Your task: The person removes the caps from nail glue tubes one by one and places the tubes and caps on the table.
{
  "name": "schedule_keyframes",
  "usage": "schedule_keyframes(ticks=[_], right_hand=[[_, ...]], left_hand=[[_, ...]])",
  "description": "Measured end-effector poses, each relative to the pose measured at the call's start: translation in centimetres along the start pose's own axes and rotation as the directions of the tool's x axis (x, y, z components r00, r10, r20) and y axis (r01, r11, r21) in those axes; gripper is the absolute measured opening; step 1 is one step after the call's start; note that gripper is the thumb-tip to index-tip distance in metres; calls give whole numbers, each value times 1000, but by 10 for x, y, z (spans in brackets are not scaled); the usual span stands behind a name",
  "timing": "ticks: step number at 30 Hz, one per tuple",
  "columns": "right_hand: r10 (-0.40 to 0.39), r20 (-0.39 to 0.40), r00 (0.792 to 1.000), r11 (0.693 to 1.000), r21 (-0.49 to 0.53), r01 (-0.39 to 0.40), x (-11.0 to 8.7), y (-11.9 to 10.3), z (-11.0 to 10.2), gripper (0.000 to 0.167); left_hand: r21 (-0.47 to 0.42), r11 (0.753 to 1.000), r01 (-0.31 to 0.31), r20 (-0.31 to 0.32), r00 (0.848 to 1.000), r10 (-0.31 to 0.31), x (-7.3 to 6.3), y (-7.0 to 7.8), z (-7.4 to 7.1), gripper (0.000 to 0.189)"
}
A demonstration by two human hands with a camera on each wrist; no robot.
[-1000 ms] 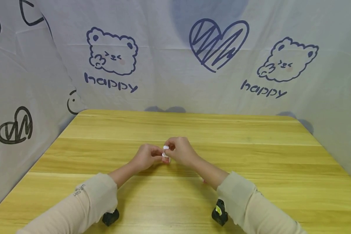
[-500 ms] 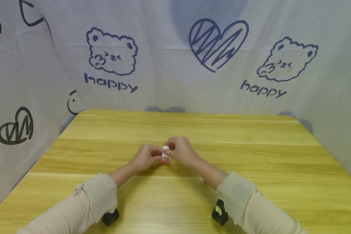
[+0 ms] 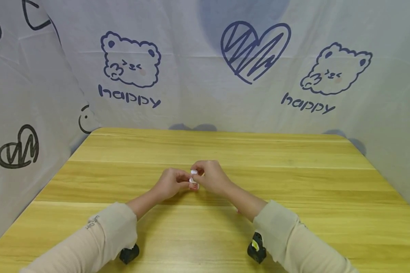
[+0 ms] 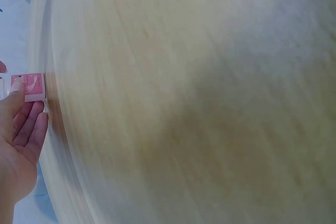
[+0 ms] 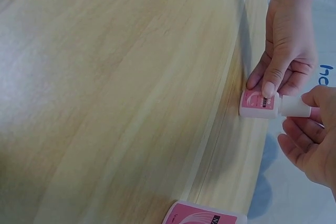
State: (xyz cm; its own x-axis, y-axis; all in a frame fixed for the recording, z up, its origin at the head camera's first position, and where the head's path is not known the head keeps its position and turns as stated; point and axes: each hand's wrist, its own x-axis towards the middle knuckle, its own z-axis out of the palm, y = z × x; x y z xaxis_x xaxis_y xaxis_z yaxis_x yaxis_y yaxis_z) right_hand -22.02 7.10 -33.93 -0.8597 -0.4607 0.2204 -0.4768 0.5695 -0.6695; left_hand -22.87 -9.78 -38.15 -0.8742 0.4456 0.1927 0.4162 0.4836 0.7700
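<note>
A small bottle (image 5: 253,112) with a pink label and a white cap (image 5: 294,107) stands on the table between the hands. My left hand (image 3: 169,183) grips the bottle's body, its thumb lying over the label in the right wrist view. My right hand (image 3: 212,177) pinches the white cap between thumb and fingers. In the left wrist view, the left hand (image 4: 23,153) appears at the left edge with the bottle (image 4: 35,90) at its fingertips. Fingers cover part of the cap and label.
A second pink-labelled item (image 5: 197,214) lies on the wooden table (image 3: 205,235); in the head view the right forearm mostly hides it. White cloth (image 3: 191,94) with drawings hangs behind the table's far edge. Black wrist cameras (image 3: 257,248) sit under both sleeves.
The right hand's fingers have shifted very slightly at the cap. The left hand and the bottle stay in the same place.
</note>
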Motion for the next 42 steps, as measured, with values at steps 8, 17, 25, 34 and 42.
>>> schedule_keyframes(ticks=[8, 17, 25, 34, 42], right_hand=[[-3, -15, 1000, 1000, -2, 3, 2, -1, 1, 14], [99, -81, 992, 995, 4, -99, 3, -5, 3, 10], [114, -85, 990, 993, 10, -114, 2, -6, 3, 8], [49, -43, 998, 999, -17, -50, 2, -4, 2, 4], [27, -17, 999, 1000, -7, -27, 0, -3, 2, 7]], left_hand=[[8, 1000, -8, -1, 1000, 8, 0, -1, 0, 18], [28, 999, 29, -13, 999, -29, -1, -1, 0, 16], [14, 1000, 16, -3, 1000, -16, -1, 0, 0, 18], [13, 1000, 3, 5, 1000, -3, -1, -1, 0, 20], [5, 1000, -14, -6, 1000, 14, 0, -2, 1, 19]])
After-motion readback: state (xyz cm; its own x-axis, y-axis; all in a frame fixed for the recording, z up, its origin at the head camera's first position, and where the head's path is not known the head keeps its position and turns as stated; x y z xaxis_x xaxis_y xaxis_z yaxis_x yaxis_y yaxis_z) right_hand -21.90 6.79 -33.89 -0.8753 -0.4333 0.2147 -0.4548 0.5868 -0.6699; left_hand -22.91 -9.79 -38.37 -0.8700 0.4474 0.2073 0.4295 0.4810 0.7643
